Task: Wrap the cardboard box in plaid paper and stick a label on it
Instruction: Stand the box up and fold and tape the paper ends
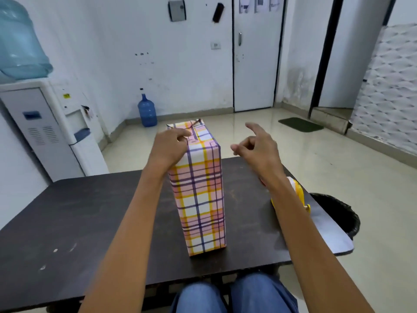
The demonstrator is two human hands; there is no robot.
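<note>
A tall box wrapped in pink, yellow and purple plaid paper [199, 199] stands upright in the middle of the dark table [90, 218]. Folded paper flaps show on its top end. My left hand [171, 145] rests on the top left edge of the box, fingers curled over the folded paper there. My right hand [255, 145] hovers in the air to the right of the box top, apart from it, holding nothing, with the index finger stretched out and the other fingers loosely curled.
A yellow tape dispenser [301, 195] and a white sheet [331, 236] lie at the table's right edge, partly behind my right forearm. A black bin [338, 213] stands beyond that edge. A water dispenser [52, 123] stands at the left, a blue bottle [147, 111] on the floor.
</note>
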